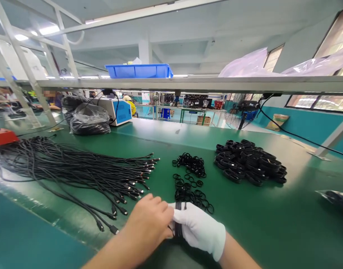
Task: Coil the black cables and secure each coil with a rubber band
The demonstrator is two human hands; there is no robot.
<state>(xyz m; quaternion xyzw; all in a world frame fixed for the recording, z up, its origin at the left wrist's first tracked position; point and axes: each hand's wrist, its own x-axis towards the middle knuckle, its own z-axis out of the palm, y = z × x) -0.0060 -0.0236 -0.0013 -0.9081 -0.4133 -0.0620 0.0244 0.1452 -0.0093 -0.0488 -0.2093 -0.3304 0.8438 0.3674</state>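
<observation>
Coiled black cable (178, 226) between both hands, lower centre of frame.
Gloved right hand (200, 228) closed around the coil; bare left hand (152, 218) curled against its left side, exact grip hidden. Step, as judged: bundling, black rings (192, 164) near, mid-frame. Next move likely calls for keeping loops tightly together.

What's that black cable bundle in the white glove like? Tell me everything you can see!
The cable bundle is black, with several thin strands side by side, and looks like smooth plastic or rubber. It runs roughly up and down in the picture, above the green table. The white-gloved right hand holds it, thumb across its front; the bare left hand is at its left side. Fingers hide much of it, so its whole shape can't be told.
</observation>
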